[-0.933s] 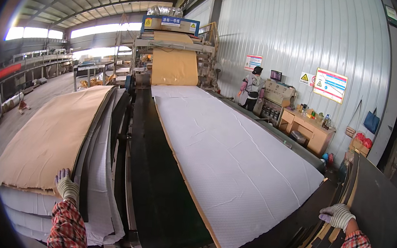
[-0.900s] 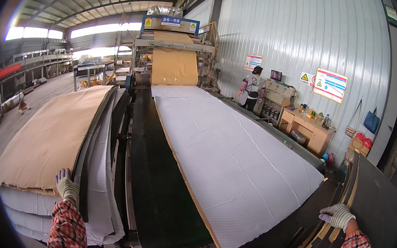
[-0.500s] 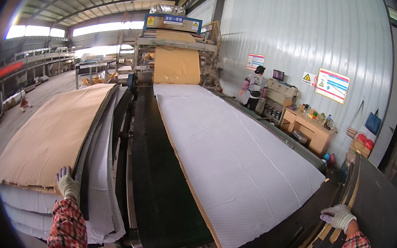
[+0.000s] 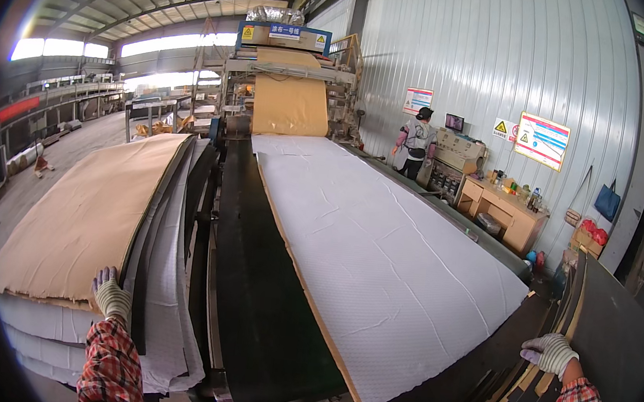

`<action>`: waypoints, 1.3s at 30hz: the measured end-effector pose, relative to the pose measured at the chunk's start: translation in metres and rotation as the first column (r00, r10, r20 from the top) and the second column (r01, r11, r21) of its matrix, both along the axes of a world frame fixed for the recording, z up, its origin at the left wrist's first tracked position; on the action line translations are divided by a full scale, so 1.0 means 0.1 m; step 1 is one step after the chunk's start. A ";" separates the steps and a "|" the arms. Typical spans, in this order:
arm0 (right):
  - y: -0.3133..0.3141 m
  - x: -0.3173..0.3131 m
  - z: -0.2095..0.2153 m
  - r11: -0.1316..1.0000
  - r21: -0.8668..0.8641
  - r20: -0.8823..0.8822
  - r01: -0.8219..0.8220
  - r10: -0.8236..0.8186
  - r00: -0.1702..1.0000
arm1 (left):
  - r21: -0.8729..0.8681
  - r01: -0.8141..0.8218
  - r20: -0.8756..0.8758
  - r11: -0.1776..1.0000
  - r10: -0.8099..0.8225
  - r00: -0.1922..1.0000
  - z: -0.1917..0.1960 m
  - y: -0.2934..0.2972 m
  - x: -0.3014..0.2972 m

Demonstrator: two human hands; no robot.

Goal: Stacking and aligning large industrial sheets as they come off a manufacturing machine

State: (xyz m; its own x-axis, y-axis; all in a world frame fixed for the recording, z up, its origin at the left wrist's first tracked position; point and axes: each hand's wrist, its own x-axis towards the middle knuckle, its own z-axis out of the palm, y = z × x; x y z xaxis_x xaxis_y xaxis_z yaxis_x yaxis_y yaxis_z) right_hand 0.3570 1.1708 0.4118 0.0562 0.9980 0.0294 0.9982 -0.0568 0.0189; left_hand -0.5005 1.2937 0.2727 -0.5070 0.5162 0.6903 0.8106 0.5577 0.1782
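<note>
My left hand (image 4: 110,294), in a striped knit glove, lies flat with its fingers stretched out on the near right corner of a stack of tan-topped sheets (image 4: 79,218). White quilted layers and dark edges show beneath the top sheet. At the right, my gloved right hand (image 4: 550,353) rests over the edge of a pile of black boards (image 4: 610,326), fingers stretched to the left. Between my hands a long white quilted sheet (image 4: 385,268) with a tan edge lies on a dark green conveyor belt (image 4: 267,303). Neither hand touches this sheet.
A large machine (image 4: 284,38) stands at the belt's far end, with tan sheeting (image 4: 290,106) hanging from it. Right of the belt, a person (image 4: 417,142) stands beside a control cabinet (image 4: 458,152). A wooden desk (image 4: 505,209) with small items stands against the wall.
The view has shifted slightly. Both hands keep their places on the two stacks, and the white sheet shows no clear movement.
</note>
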 end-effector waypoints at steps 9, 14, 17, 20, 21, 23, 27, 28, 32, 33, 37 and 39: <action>-0.01 -0.02 0.02 1.000 -0.020 -0.025 0.024 -0.025 0.999 | -0.001 0.009 0.004 1.000 -0.009 1.000 -0.02 0.00 -0.03; 0.00 0.00 0.00 0.999 -0.026 -0.013 0.022 -0.023 1.000 | 0.000 0.018 0.016 1.000 -0.018 1.000 0.03 -0.02 0.01; 0.00 0.01 -0.01 1.000 -0.020 -0.023 0.015 -0.015 1.000 | 0.008 0.023 0.012 1.000 -0.023 1.000 0.02 -0.01 0.01; 0.01 0.04 -0.02 1.000 -0.015 -0.026 0.004 -0.004 1.000 | 0.019 0.020 -0.002 1.000 -0.020 1.000 -0.02 0.00 -0.02; 0.00 0.03 -0.02 1.000 -0.016 -0.024 0.002 -0.002 1.000 | 0.024 0.019 -0.008 1.000 -0.019 1.000 -0.02 0.00 -0.03; 0.00 0.01 0.00 1.000 -0.018 -0.022 -0.001 0.001 1.000 | 0.023 0.017 -0.010 1.000 -0.017 1.000 -0.02 0.00 -0.03; -0.01 -0.02 0.02 1.000 -0.022 -0.039 0.017 -0.018 0.999 | 0.002 0.022 0.024 1.000 -0.022 0.999 0.03 -0.02 0.02; -0.01 -0.02 0.02 1.000 -0.022 -0.037 0.018 -0.018 0.999 | 0.002 0.022 0.024 1.000 -0.022 0.999 0.04 -0.02 0.03; -0.01 -0.08 0.05 0.998 -0.039 -0.027 0.040 -0.041 0.999 | -0.001 0.007 0.031 1.000 -0.007 1.000 0.03 -0.02 0.03; -0.01 -0.06 0.04 0.999 -0.034 -0.033 0.033 -0.034 0.999 | -0.001 0.003 0.025 1.000 -0.003 1.000 0.02 -0.02 0.02; 0.00 -0.03 0.03 0.999 -0.029 -0.018 0.014 -0.014 1.000 | -0.004 0.000 0.022 1.000 0.000 1.000 0.02 -0.02 0.03; 0.00 -0.06 0.04 0.999 -0.029 -0.028 0.018 -0.019 0.999 | -0.006 -0.005 0.012 1.000 0.005 1.000 0.01 -0.01 0.01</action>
State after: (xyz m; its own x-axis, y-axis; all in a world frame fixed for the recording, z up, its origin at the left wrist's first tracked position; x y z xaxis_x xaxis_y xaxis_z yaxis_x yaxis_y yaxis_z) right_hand 0.3514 1.1703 0.4159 0.0748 0.9972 -0.0009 0.9972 -0.0748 -0.0076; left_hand -0.5000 1.2925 0.2736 -0.5176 0.5173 0.6815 0.8056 0.5630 0.1845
